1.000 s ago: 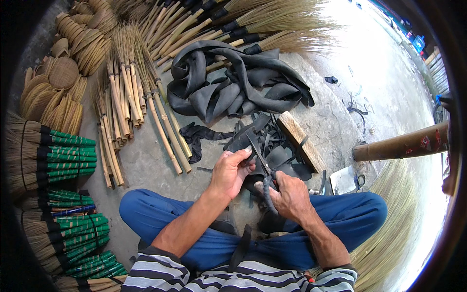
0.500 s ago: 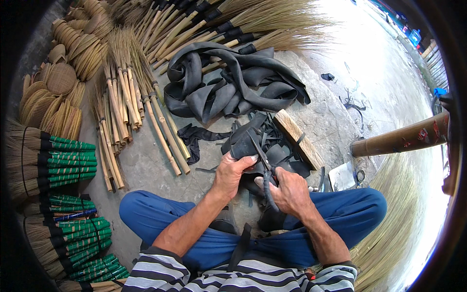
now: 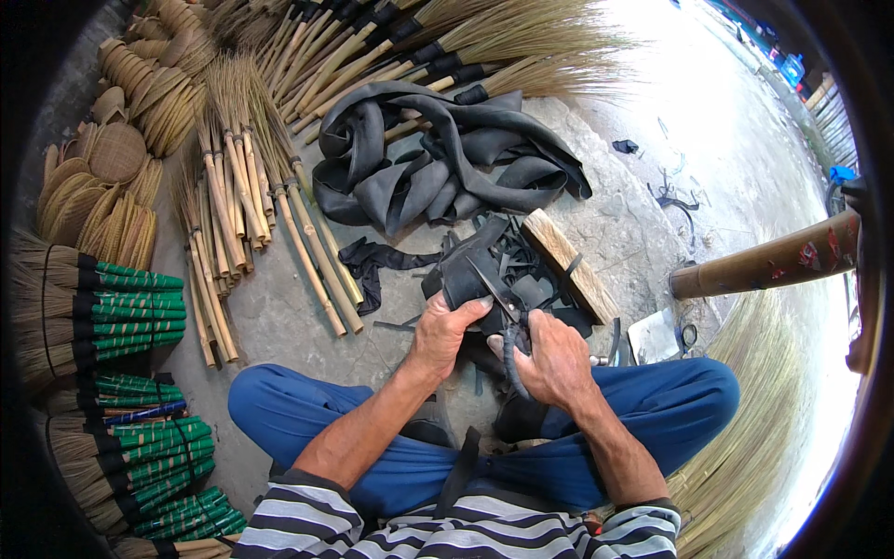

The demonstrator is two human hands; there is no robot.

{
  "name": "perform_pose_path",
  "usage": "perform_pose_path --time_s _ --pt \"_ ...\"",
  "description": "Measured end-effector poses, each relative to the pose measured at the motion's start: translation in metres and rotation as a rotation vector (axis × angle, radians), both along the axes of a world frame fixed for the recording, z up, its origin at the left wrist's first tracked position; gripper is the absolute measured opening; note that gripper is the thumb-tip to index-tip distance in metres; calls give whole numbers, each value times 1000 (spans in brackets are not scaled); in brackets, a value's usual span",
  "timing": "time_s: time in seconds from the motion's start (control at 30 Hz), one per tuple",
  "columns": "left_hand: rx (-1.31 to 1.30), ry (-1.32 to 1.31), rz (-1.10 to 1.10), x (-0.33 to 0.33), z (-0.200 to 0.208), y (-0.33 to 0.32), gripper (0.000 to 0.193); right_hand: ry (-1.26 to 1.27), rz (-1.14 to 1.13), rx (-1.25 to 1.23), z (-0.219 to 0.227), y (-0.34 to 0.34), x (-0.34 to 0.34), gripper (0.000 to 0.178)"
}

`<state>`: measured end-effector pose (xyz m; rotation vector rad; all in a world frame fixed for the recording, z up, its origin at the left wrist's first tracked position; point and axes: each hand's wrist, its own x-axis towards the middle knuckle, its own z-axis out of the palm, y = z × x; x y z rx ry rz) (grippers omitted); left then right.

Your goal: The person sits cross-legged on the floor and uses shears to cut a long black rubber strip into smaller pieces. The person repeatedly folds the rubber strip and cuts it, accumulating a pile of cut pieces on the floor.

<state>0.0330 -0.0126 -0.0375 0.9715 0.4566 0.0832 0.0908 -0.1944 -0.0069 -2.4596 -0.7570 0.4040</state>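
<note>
I sit cross-legged on a concrete floor in blue trousers. My left hand [image 3: 445, 333] grips a piece of black rubber inner tube [image 3: 463, 272] and holds it up in front of me. My right hand [image 3: 556, 359] holds a pair of scissors [image 3: 498, 291], the blades pointing up and left into the rubber piece. A thin cut strip of rubber [image 3: 510, 361] curls down below my right hand. Cut rubber scraps [image 3: 545, 289] lie just beyond both hands.
A heap of black inner tubes [image 3: 438, 158] lies ahead. A wooden block [image 3: 570, 265] sits right of the scraps. Bamboo-handled broom bundles [image 3: 261, 214] lie left, green-bound brooms [image 3: 112, 307] far left, woven fans [image 3: 93, 186] upper left. A brown pole [image 3: 764, 265] crosses the right.
Both hands stay close together on the rubber piece; the scissors have worked slightly further along it. The view has shifted a little.
</note>
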Motion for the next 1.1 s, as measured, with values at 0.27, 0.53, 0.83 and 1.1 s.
perform_pose_path --time_s 0.27,0.53,0.83,1.1 --pt "-301 26 -4 5 0 14 21 211 22 -71 11 -3 3 72" --pt "-144 -7 9 2 -5 7 24 -86 68 8 -5 -4 0 61" --pt "-45 46 -54 3 -4 6 21 201 30 -80 13 -3 1 66" --pt "-229 -14 11 8 -2 14 23 0 63 -13 -2 -3 -1 66"
